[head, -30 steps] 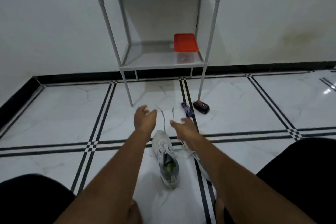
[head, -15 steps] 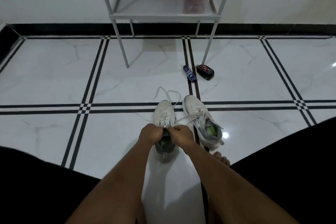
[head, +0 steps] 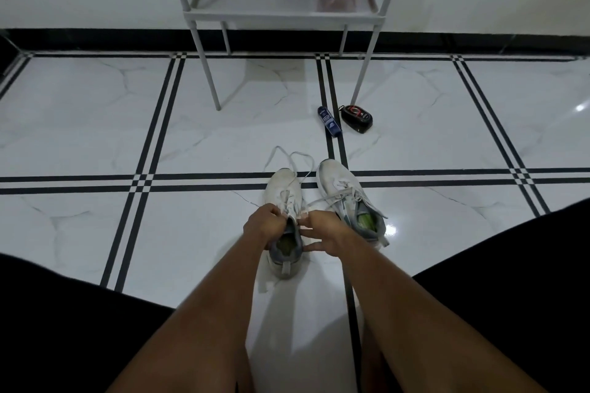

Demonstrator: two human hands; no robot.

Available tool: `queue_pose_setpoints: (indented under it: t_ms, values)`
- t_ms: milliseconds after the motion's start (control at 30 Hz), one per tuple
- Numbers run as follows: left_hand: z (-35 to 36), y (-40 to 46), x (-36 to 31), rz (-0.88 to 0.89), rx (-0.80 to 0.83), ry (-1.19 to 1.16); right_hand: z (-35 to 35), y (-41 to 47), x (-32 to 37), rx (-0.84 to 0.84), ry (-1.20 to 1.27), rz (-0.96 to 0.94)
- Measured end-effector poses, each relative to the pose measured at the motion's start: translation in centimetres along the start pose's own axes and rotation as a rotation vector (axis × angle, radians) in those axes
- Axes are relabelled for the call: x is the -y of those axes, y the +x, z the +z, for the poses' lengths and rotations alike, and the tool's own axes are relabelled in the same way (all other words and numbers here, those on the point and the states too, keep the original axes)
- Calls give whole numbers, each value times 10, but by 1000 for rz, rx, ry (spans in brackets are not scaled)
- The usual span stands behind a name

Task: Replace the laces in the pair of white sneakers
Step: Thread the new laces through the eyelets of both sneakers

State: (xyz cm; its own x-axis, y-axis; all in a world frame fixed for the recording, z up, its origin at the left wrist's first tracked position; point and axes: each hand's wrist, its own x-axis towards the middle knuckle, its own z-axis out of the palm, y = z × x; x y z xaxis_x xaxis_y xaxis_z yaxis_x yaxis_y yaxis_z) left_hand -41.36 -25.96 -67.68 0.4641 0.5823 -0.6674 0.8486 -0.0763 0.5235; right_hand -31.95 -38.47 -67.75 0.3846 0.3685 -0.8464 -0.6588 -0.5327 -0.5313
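Head view, left hand (head: 265,225) curled on the lace at the tongue of the nearer white mesh sneaker (head: 285,220), right hand (head: 322,233) pinching that white flat lace (head: 292,166) beside it, second white sneaker (head: 351,201) just right on the marble floor (head: 95,137).

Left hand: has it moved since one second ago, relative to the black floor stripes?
Yes. The left hand drew back toward the person: before it showed beyond the black floor stripes, now nearer, gripping the sneaker.
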Motion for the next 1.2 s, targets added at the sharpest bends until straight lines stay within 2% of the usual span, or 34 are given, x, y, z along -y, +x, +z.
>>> queue_pose_setpoints:
  t_ms: [100, 300, 400, 567, 733, 867, 933, 1067, 1200]
  values:
    - [-5, -5, -5, -39, 55, -75, 3, -7, 8, -19, -49, -1]
    - [-31, -22, -32, -114, 60, -390, 19, -23, 38, -66, -42, -111]
    - [-57, -49, -64, -54, 80, -495, 25, -48, 70, -50, -11, -208]
    - [-103, -87, -126, 95, 64, -447, 28, -99, 134, -123, -154, -397]
    - [-155, -142, -179, 287, -7, -114, 16, -162, 184, -127, -362, -543]
    - [-182, -158, -199, 297, 5, 20, 7, -202, 202, -145, -494, -588]
    - [-190, -164, -202, 321, -9, 4, 5, -211, 207, -142, -544, -615]
    - [-189, -165, -201, 436, -56, -192, 8, -220, 209, -157, -548, -787]
    - [-180, -156, -203, 526, -175, -352, 19, -212, 202, -228, -451, -925]
